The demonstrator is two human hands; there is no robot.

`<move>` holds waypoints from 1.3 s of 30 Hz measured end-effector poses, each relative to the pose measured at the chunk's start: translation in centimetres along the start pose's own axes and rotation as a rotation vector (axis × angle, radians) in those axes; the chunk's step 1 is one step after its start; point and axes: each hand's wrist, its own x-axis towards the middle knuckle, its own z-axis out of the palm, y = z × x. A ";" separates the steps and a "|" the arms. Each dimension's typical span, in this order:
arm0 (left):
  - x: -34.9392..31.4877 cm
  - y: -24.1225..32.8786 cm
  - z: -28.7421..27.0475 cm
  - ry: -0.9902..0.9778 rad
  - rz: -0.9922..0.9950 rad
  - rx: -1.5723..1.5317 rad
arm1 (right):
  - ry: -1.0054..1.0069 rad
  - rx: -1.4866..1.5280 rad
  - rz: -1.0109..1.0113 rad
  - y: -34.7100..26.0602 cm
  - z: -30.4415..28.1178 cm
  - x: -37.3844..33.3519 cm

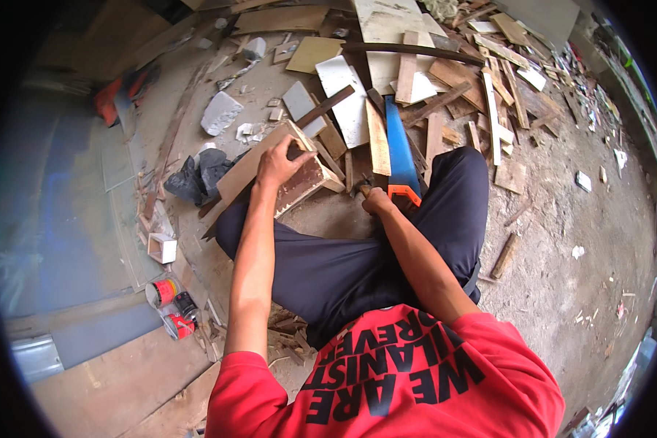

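My left hand is closed over the upper edge of a wooden box, with its thumb spread to the right. The box rests tilted by my left knee; one side is reddish-brown, and a long pale board runs along its left. Closed low between my knees, my right hand grips what looks like a hammer, only its dark end showing beyond the fist. Just right of that hand lies a handsaw with a blue blade and an orange handle, untouched.
Scrap boards lie heaped ahead and to the right. White chunks and a black plastic bag are at the left. Several red and black cans stand near a small white box. A wood stick lies on the right.
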 end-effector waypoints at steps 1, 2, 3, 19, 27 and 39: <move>0.7 -0.3 -1.2 0.156 0.150 -0.003 | 0.089 0.000 -0.078 0.9 0.4 1.0; 1.4 0.1 -2.6 0.197 0.151 -0.042 | 0.181 0.003 -0.164 1.2 0.2 1.9; 1.2 0.6 -3.8 0.235 0.131 -0.071 | 0.181 0.074 -0.070 0.8 0.0 1.5; -2.2 3.7 -9.2 0.386 0.132 -0.199 | 0.202 0.581 -0.215 -2.8 -3.0 -1.1; -0.2 5.0 0.3 0.083 -0.017 0.012 | -0.096 1.221 -0.310 -6.6 -11.2 -19.2; 0.2 5.4 -0.8 0.027 0.031 0.055 | 0.228 1.162 -0.488 -7.8 -8.9 -18.9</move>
